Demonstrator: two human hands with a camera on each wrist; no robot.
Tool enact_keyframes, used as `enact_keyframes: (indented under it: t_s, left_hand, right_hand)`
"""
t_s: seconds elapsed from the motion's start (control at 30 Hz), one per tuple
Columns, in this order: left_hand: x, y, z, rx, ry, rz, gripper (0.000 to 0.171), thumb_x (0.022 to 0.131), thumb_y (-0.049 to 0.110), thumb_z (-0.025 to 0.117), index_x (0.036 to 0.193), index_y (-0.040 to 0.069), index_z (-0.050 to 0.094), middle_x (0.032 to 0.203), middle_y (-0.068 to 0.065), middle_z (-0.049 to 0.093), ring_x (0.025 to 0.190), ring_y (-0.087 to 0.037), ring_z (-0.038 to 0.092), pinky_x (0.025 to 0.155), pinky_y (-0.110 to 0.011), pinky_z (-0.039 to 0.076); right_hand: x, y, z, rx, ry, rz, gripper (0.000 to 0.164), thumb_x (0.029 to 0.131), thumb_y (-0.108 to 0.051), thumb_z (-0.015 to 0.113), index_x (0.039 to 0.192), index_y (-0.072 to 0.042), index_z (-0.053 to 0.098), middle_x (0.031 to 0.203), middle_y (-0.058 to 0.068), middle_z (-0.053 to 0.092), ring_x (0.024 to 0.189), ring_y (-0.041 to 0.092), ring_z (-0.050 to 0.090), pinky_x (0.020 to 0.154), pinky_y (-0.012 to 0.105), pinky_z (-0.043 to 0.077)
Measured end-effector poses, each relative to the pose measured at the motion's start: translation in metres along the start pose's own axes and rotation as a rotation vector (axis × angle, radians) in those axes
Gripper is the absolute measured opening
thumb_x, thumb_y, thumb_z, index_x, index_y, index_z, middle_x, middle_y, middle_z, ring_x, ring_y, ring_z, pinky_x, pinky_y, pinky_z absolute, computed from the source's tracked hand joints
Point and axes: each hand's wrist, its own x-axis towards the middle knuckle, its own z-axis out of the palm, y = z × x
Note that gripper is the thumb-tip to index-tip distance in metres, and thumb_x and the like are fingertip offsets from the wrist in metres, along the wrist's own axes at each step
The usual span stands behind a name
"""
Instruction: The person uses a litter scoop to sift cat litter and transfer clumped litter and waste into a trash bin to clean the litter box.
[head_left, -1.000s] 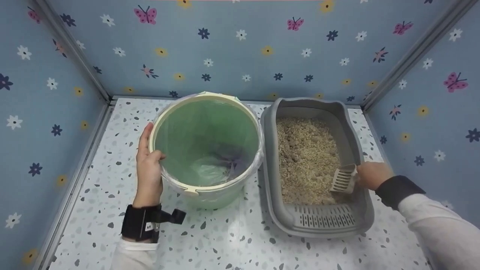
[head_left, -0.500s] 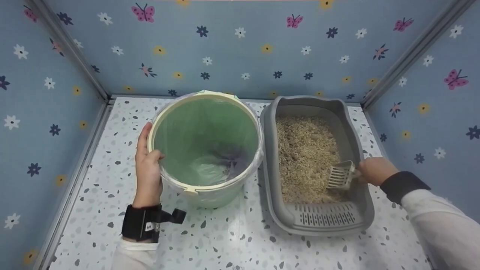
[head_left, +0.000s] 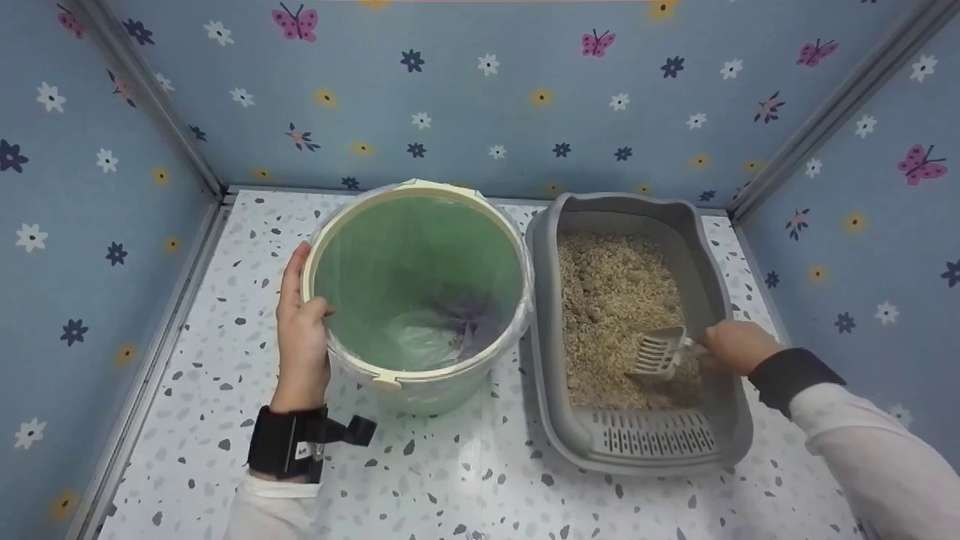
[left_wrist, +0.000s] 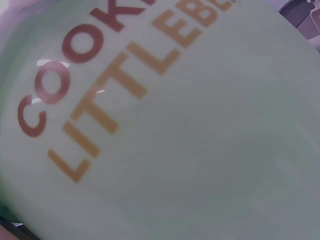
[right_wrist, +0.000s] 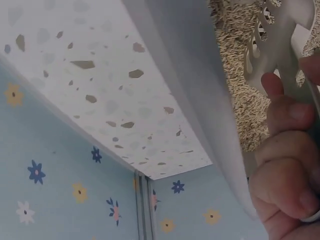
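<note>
My left hand [head_left: 302, 337] grips the left rim of a green bucket [head_left: 442, 370], thumb over the edge and fingers along the outside. A clear plastic liner covers the bucket's rim and inside, and something dark purple lies at the bottom. In the left wrist view the bucket's lettered wall [left_wrist: 190, 140] fills the picture. My right hand [head_left: 742, 347] holds a pale slotted litter scoop [head_left: 660, 352] by its handle, fingers curled round it in the right wrist view. The scoop's head is tilted at the surface of the pellet litter [head_left: 607, 300], near the front right of the grey litter box [head_left: 547, 375].
The bucket and litter box stand side by side on a white speckled surface [head_left: 465, 487]. Blue flowered panels [head_left: 480, 90] enclose the back and both sides. A perforated ledge [head_left: 656, 435] forms the box's front end.
The scoop has moved left from the box's right wall over the litter, and its slotted head has turned. My left hand keeps its place on the bucket.
</note>
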Motion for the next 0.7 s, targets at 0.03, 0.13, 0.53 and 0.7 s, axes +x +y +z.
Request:
enact_keyframes:
  t_s: [0.03, 0.13, 0.53, 0.7]
  left_hand:
    - [0.0, 0.0, 0.0, 0.0, -0.004, 0.002, 0.083, 0.077, -0.015, 0.026, 0.149, 0.028, 0.027, 0.155, 0.003, 0.021, 0.141, -0.021, 0.026, 0.108, -0.049, 0.031]
    - [-0.001, 0.0, 0.001, -0.003, -0.016, 0.009, 0.083, 0.078, -0.014, 0.025, 0.149, 0.027, 0.026, 0.155, 0.002, 0.021, 0.141, -0.021, 0.027, 0.108, -0.049, 0.031]
    - [0.0, 0.002, -0.001, -0.045, 0.001, 0.012, 0.085, 0.076, -0.017, 0.025, 0.15, 0.025, 0.026, 0.156, 0.003, 0.019, 0.141, -0.021, 0.026, 0.11, -0.045, 0.029]
    - [0.0, 0.0, 0.001, -0.034, 0.0, 0.003, 0.085, 0.076, -0.017, 0.025, 0.15, 0.025, 0.026, 0.156, 0.004, 0.019, 0.142, -0.022, 0.025, 0.109, -0.048, 0.03]
  right_hand:
    - [0.002, -0.001, 0.003, 0.009, -0.004, -0.003, 0.017, 0.074, -0.013, 0.071, 0.064, -0.006, 0.059, 0.056, 0.005, 0.055, 0.049, 0.023, 0.054, 0.048, 0.043, 0.047]
    - [0.007, -0.004, 0.008, 0.034, -0.021, 0.003, 0.016, 0.076, -0.011, 0.07, 0.064, -0.007, 0.059, 0.057, 0.005, 0.056, 0.05, 0.023, 0.055, 0.048, 0.043, 0.047]
    - [0.018, -0.009, 0.015, 0.129, -0.027, -0.034, 0.012, 0.082, -0.007, 0.064, 0.071, -0.006, 0.059, 0.059, 0.005, 0.058, 0.051, 0.021, 0.055, 0.048, 0.039, 0.045]
    - [0.025, -0.01, 0.021, 0.159, -0.026, -0.024, 0.006, 0.082, -0.006, 0.063, 0.077, -0.003, 0.062, 0.059, 0.005, 0.057, 0.051, 0.02, 0.053, 0.049, 0.038, 0.045]
